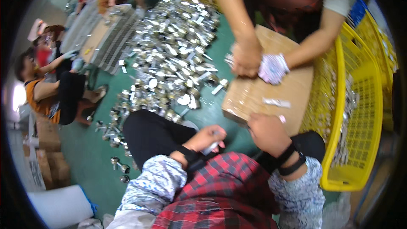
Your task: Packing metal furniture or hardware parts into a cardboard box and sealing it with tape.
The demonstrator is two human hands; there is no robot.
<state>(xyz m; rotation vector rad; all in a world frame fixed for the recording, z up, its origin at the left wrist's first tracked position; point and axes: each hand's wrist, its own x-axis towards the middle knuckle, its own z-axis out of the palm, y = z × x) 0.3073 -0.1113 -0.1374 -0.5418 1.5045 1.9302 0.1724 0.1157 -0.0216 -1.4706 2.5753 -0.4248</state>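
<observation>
My left hand (207,137) is closed over my lap, its fingers curled round a small whitish-silver piece (210,148); blur hides its exact kind. At the near edge of a brown cardboard box (292,80), my right hand (269,132) is bent with its fingers curled in. Whatever those fingers hold, if anything, is hidden. On the box top, just beyond my right hand, lies a flat pale strip (276,102). Left of the box spreads a large heap of shiny metal faucet-like fittings (174,51) with flat levers.
Across the box, a co-worker's bare hand (246,57) and gloved hand (273,68) work together. A yellow plastic basket (373,131) holding small metal pieces stands at right. Loose fittings (121,167) lie on the green floor (91,157). Another person (42,91) sits at left near grey racks (112,44).
</observation>
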